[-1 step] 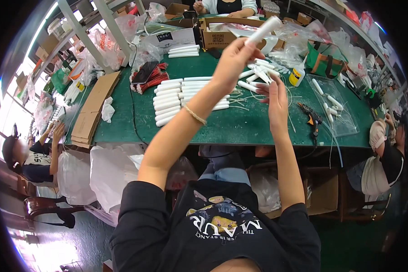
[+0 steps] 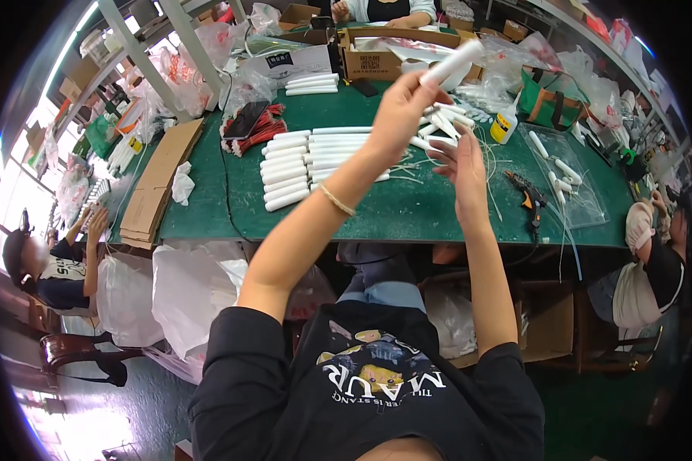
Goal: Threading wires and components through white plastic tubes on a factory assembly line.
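Left hand grips a white tube at twelve o'clock; right hand loosely open

Nearest, with clock directions taken from the person, the rows of white tubes (image 2: 284, 174) lie side by side on the green surface (image 2: 300, 223) at eleven o'clock. The right hand (image 2: 467, 165) is at one o'clock, fingers parted and slightly curled; whether its fingertips touch the loose white tubes behind them cannot be told. Between one and two o'clock, a black-and-orange glue gun (image 2: 532, 201) lies near the edge, just beside a clear plastic sheet (image 2: 588, 211) carrying a few more white tubes. At ten o'clock, flat brown cardboard (image 2: 152, 196) is stacked.

Farther out, at twelve o'clock, the left hand (image 2: 402, 115) is closed around the lower end of one white tube (image 2: 457, 60), raised and tilted toward one o'clock. The loose white tubes (image 2: 446, 123) are heaped between twelve and one, with a yellow-labelled bottle (image 2: 504, 127) near them at one. At eleven, a dark phone (image 2: 246, 119) rests on a bundle of red wires (image 2: 273, 123).

Farthest, at twelve o'clock, stands an open cardboard box (image 2: 369, 67), and beyond it sits a co-worker (image 2: 396, 11).
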Tool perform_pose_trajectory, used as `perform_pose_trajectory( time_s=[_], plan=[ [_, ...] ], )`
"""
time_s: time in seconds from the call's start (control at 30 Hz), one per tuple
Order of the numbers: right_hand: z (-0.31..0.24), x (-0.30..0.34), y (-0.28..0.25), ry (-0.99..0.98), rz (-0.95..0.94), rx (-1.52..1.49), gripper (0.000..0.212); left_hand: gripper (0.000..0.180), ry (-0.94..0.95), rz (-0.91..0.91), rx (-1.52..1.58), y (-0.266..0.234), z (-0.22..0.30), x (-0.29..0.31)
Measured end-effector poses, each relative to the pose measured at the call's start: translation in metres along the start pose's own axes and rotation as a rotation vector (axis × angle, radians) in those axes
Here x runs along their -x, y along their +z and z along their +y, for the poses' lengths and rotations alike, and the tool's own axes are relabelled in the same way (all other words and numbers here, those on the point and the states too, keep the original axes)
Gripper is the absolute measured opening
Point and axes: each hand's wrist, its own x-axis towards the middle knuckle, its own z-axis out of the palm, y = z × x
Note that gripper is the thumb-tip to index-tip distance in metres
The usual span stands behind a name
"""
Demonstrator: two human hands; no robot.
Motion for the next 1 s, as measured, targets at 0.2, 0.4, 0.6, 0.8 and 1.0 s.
perform_pose_trajectory(
  time_s=[0.2, 0.4, 0.6, 0.8, 1.0],
  plan=[
    [0.046, 0.018, -0.036, 0.509, -0.228, -0.983, 0.048, 0.027, 0.401, -0.045, -0.708, 0.014, -0.061, 0.096],
    [0.082, 0.038, -0.071, 0.652, -0.158, -0.975, 0.035, 0.033, 0.269, -0.33, -0.739, 0.013, -0.079, 0.123],
    [0.073, 0.03, -0.079, 0.756, 0.011, -0.994, 0.032, 0.026, 0.077, -0.147, -0.735, -0.023, -0.084, 0.077],
    [0.069, 0.009, -0.079, 0.791, 0.028, -0.969, 0.035, 0.017, 0.139, -0.27, -1.332, -0.084, -0.126, 0.0],
    [0.076, -0.006, -0.083, 0.807, 0.067, -1.047, 0.034, 0.014, 0.031, -0.51, -1.61, -0.073, -0.14, -0.032]
  ],
)
